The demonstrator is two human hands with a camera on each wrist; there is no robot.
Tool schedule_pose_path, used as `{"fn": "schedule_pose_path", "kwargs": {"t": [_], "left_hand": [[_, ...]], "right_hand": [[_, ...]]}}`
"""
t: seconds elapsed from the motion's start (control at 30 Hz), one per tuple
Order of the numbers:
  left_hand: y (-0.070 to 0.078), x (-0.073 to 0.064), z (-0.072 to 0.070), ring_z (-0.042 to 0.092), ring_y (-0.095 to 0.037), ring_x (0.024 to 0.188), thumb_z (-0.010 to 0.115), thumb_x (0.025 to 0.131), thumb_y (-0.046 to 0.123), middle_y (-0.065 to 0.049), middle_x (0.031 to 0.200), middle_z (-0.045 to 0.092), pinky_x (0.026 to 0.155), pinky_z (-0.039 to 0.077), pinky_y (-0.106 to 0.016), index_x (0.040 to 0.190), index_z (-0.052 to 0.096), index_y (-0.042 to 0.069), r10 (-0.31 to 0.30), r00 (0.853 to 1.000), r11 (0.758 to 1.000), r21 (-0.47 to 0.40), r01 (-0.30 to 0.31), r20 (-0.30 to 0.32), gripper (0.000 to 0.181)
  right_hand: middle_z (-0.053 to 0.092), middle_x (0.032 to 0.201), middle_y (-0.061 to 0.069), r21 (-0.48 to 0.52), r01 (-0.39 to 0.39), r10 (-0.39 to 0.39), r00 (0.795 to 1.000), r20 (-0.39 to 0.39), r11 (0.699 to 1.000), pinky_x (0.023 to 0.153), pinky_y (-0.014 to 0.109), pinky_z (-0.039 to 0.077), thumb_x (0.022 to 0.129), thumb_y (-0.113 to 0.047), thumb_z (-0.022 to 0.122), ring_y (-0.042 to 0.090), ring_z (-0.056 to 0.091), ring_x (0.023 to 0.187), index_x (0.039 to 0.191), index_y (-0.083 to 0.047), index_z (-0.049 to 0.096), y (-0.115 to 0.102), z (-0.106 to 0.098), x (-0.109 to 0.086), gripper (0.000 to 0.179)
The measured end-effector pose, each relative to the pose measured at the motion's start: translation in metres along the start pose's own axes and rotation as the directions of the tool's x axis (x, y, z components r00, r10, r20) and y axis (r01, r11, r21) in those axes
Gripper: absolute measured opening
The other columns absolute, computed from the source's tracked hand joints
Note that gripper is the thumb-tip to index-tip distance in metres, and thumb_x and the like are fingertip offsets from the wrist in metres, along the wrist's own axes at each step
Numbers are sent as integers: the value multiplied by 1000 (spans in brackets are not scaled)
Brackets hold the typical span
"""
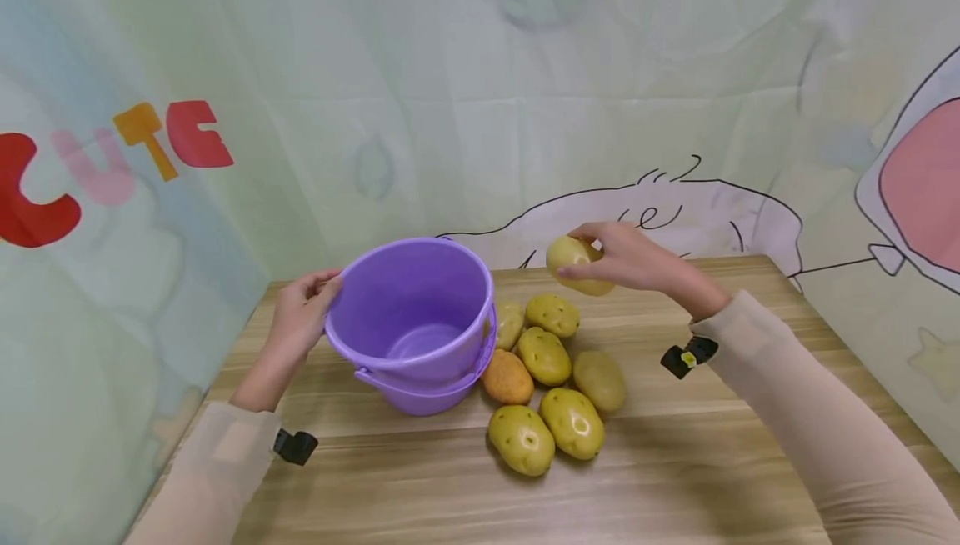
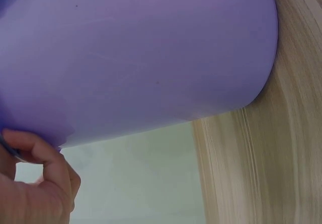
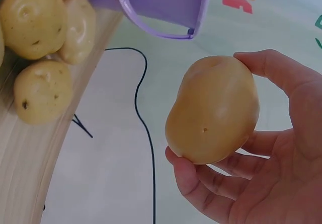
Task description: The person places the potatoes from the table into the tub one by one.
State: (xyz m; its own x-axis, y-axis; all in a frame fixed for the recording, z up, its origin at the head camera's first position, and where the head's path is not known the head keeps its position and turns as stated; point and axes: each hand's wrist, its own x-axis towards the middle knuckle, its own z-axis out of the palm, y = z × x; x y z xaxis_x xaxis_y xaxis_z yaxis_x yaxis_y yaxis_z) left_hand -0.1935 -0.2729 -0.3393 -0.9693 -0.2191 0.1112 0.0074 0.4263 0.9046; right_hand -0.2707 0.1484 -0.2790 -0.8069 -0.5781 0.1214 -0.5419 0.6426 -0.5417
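The right hand [image 1: 618,257] holds a potato [image 1: 562,253] up in the air, to the right of the purple bucket [image 1: 420,278]. The thumb and fingers pinch the potato from two sides. It is a smooth, yellow-tan potato. Seen from the head, its long way slants, with one end up to the left and the other down to the right, by the hand. In the right wrist view it leans too, with one end up and the other down to the left.

The left hand [image 1: 300,312] pinches the left side of the bucket's rim, with its fingers bent round the edge. The bucket's mouth opens upward, and its bottom sits on the wooden table [image 1: 375,478]. The purple handle [image 1: 487,349] hangs down at the front and right.

Just right of the bucket, seven more potatoes [image 1: 544,356] lie close together. One is orange-brown, and one is partly hidden behind the bucket. The two nearest the person both slant from the back left to the front right. Behind the table is a pale cloth [image 1: 450,45] with pictures on it.
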Motion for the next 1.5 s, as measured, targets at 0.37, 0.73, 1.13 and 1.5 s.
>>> {"fn": "schedule_pose_path", "kwargs": {"t": [0.37, 0.73, 1.13, 1.5], "left_hand": [[3, -1, 1, 59, -5, 77, 48, 106, 31, -16, 107, 55, 63, 59, -20, 140, 49, -8, -14, 1000, 1000, 0, 14, 5, 52], [2, -2, 0, 59, -7, 78, 48, 106, 31, -19, 107, 56, 64, 58, -18, 138, 51, -8, 12, 1000, 1000, 26, -12, 1, 50], [1, -1, 1, 59, -4, 76, 48, 106, 32, -17, 106, 57, 61, 58, -19, 139, 50, -8, 8, 1000, 1000, 14, -8, 4, 52], [-1, -2, 1, 61, -9, 79, 48, 106, 30, -20, 108, 57, 66, 60, -23, 138, 51, -8, 18, 1000, 1000, 5, -18, 2, 50]], "right_hand": [[66, 110, 9, 37, 60, -60, 998, -2, 998, 65, 32, 54, 88, -39, 76, 19, 60, 81, 131, -1, 60, -23, 5, 16, 60], [67, 108, 7, 50, 158, -157, 987, -20, 986, 65, 31, 55, 87, -35, 77, 18, 61, 80, 125, -1, 64, -44, 13, 31, 53], [66, 112, 11, 51, 180, -182, 983, 17, 982, 69, 31, 55, 87, -37, 75, 20, 61, 86, 131, 2, 60, -63, 22, 43, 60], [66, 111, 8, 46, 241, -243, 969, 33, 969, 68, 28, 54, 86, -36, 75, 17, 59, 86, 129, 2, 61, -83, 34, 54, 58]]}}
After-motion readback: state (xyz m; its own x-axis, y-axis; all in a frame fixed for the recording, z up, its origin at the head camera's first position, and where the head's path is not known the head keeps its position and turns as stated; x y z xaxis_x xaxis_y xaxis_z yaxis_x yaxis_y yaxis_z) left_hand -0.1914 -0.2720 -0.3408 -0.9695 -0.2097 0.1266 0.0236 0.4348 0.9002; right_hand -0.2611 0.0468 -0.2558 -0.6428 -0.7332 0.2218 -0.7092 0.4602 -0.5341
